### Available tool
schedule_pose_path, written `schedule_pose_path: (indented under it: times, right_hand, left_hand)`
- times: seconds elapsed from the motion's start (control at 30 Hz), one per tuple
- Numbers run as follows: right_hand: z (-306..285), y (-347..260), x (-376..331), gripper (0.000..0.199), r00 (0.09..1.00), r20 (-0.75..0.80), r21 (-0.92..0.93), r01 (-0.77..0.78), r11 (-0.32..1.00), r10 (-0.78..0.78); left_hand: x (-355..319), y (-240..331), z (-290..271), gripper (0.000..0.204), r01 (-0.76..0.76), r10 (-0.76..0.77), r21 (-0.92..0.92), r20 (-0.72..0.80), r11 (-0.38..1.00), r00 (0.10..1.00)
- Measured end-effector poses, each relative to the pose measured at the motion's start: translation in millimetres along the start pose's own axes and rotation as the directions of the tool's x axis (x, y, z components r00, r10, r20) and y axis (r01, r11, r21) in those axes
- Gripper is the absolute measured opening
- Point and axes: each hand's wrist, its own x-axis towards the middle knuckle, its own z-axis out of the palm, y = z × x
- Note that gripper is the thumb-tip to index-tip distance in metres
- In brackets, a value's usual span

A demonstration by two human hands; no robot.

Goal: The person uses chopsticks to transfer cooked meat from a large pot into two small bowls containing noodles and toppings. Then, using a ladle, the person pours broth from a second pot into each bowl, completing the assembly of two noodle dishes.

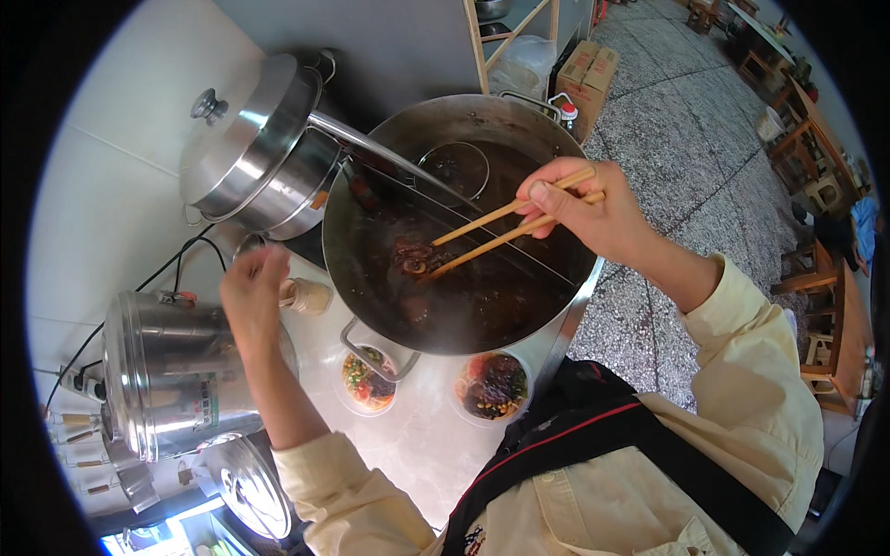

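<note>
Chopsticks (505, 227), a wooden pair, slant down from the right hand (584, 208) into the big steel pot (556, 315) of dark broth. Their tips are closed around a brown morsel (413, 258) just at the surface, near the middle of the pot. The fingers pinch the sticks high up near their top ends, so the grip is tight and the hold on the food looks light. To my eye the lift should be slow and level, letting the broth drip off over the pot before the piece travels anywhere.

A wire rack and the long-handled ladle (459, 167) lie across the far half of the pot, so there is little free room behind the morsel.

The left hand (252, 292) hovers over the table (417, 445) beside a small capped jar (306, 295); its fingers are curled loosely, and I cannot tell whether they hold anything. Two filled bowls (491, 385) sit just below the pot's near rim, partly tucked under its handle. Steam rises by that rim, so the wrist is best kept high.
</note>
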Motion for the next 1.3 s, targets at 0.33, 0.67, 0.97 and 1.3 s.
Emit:
schedule_pose_path:
  times: [0.33, 0.67, 0.97, 1.3]
  right_hand:
    - [19.8, 7.5, -30.0, 0.011, 0.949, 0.117, -0.319, 0.315, 0.894, -0.293]
    - [27.1, 35.7, -48.8, 0.019, 0.495, 0.457, -0.459, 0.843, 0.28, -0.74]
    - [22.1, 37.4, -46.3, 0.017, 0.318, 0.559, -0.383, 0.918, 0.101, -0.766]
    - [17.3, 26.2, -43.3, 0.019, 0.273, 0.632, -0.376, 0.927, 0.022, -0.725]
  left_hand:
    - [-187.0, -154.5, -35.2, 0.022, 0.557, -0.65, -0.382, -0.18, 0.738, 0.738]
    - [-241.4, -191.0, 19.6, 0.031, 0.681, -0.816, -0.654, 0.166, 0.329, 0.554]
    - [-235.4, -194.2, 19.3, 0.036, 0.636, -0.768, -0.759, 0.323, 0.139, 0.553]
    - [-242.9, -202.0, 17.5, 0.013, 0.513, -0.739, -0.815, 0.166, 0.269, 0.653]
